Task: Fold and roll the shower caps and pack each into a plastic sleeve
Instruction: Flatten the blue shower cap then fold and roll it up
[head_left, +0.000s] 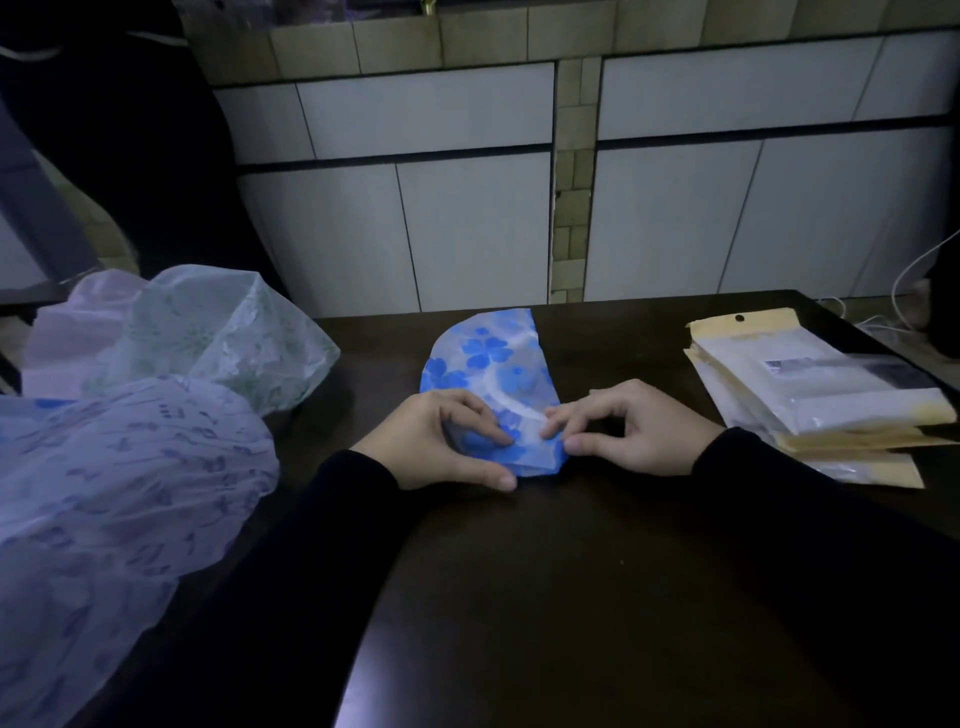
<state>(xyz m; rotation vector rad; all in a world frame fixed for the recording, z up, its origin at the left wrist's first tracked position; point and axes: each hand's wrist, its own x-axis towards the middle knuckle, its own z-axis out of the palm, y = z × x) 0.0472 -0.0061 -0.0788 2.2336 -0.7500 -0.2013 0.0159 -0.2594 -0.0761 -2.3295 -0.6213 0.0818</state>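
We are pinching the near edge of the folded blue-flowered shower cap (488, 364) with both hands (441, 436), starting its roll, plastic sleeves (810, 395) at three o'clock unfilled.

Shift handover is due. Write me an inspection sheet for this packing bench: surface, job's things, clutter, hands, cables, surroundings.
Surface: dark wooden table, dimly lit.
Job's things: blue flowered cap folded flat to a half-round at the middle, its near end being rolled; heap of loose caps on the left; stack of plastic sleeves on the right.
Clutter: nothing seen.
Hands: left hand and right hand both pinch the near edge of the blue cap.
Cables: white cable at the far right corner of the table.
Surroundings: white cabinet doors under a tiled counter behind the table; dark shape at upper left, too dim to identify.
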